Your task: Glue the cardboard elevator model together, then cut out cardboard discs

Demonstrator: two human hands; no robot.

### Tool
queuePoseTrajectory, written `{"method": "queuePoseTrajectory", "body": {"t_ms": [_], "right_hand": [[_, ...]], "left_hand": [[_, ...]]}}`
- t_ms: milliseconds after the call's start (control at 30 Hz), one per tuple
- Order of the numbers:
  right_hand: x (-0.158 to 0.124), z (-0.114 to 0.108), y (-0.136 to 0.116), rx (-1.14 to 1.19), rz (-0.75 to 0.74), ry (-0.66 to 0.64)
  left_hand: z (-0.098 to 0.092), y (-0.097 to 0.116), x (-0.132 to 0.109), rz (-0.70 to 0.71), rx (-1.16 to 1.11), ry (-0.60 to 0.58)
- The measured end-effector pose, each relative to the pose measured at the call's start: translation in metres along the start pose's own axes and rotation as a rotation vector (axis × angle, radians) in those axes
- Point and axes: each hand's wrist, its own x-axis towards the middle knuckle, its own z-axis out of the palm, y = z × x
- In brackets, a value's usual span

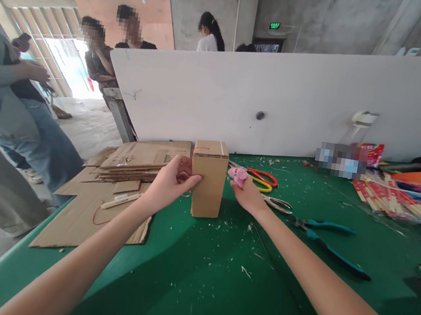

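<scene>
A tall cardboard box (209, 186) stands upright on the green table. My left hand (175, 181) grips its left side, thumb on the front face and the other fingers partly hidden behind. A thin red wire shows at the box's upper left edge. To the right of the box, my right hand (249, 193) is closed around a small pink object (237, 175), whose exact kind I cannot make out. Scissors (266, 177) with red and yellow handles lie just behind that hand. Silver-coloured pliers (279, 206) and teal-handled pliers (331, 240) rest to its right.
Stacked flat cardboard (142, 160) lies left of the box, with a wooden stick (121, 200) on a lower sheet. A white partition (220, 95) borders the table's back. Packaged sticks (392, 197) are at right. A person (17, 89) stands beyond the left edge.
</scene>
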Motion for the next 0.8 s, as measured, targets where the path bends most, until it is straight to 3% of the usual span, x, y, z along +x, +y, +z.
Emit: {"method": "queuePoseTrajectory", "body": {"t_ms": [233, 333, 467, 567, 700, 800], "right_hand": [[-0.008, -0.002, -0.008, -0.265, 0.05, -0.061], [-0.008, -0.022, -0.012, -0.305, 0.052, -0.194], [-0.016, -0.065, -0.025, -0.418, 0.049, -0.349], [-0.031, -0.094, -0.044, -0.524, 0.012, -0.164], [-0.05, -0.104, -0.069, -0.305, -0.471, 0.135], [-0.053, -0.092, -0.078, -0.195, -0.695, 0.224]], "left_hand": [[0.001, -0.002, 0.0, 0.009, 0.018, 0.021], [0.001, 0.0, 0.0, 0.001, 0.005, 0.026], [0.002, 0.002, -0.002, 0.001, -0.005, 0.05], [0.003, 0.003, -0.004, 0.051, 0.018, 0.088], [0.003, 0.008, -0.006, 0.105, 0.063, 0.069], [-0.001, 0.014, -0.008, 0.135, 0.109, -0.002]]}}
